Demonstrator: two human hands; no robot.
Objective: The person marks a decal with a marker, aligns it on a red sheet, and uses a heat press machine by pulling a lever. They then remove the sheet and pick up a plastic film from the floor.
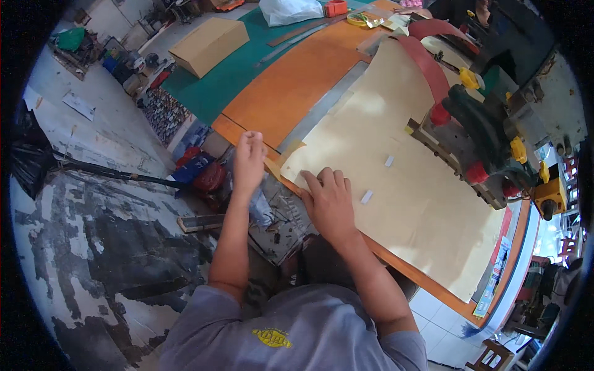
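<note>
A large cream sheet (365, 123) covers much of the orange tabletop, lit in patches. My right hand (329, 201) lies on its near left edge, fingers stretched out and slightly apart, holding nothing. Just off the table's left edge, my left hand (249, 162) is raised, its fingers bent and pressed together. Whatever they might hold is too small or hidden to make out. A narrow tan strip (293, 148) shows at the sheet's left corner, between the two hands. Two small white rectangular pieces (388, 161) rest on the sheet to the right of my right hand.
A dark machine (489, 133) with red and yellow parts stands over the sheet's right side, beside a curved red band (424, 65). Beyond the orange board (284, 86), a cardboard box (209, 46) sits on a green surface. A black pole (117, 170) juts from the left.
</note>
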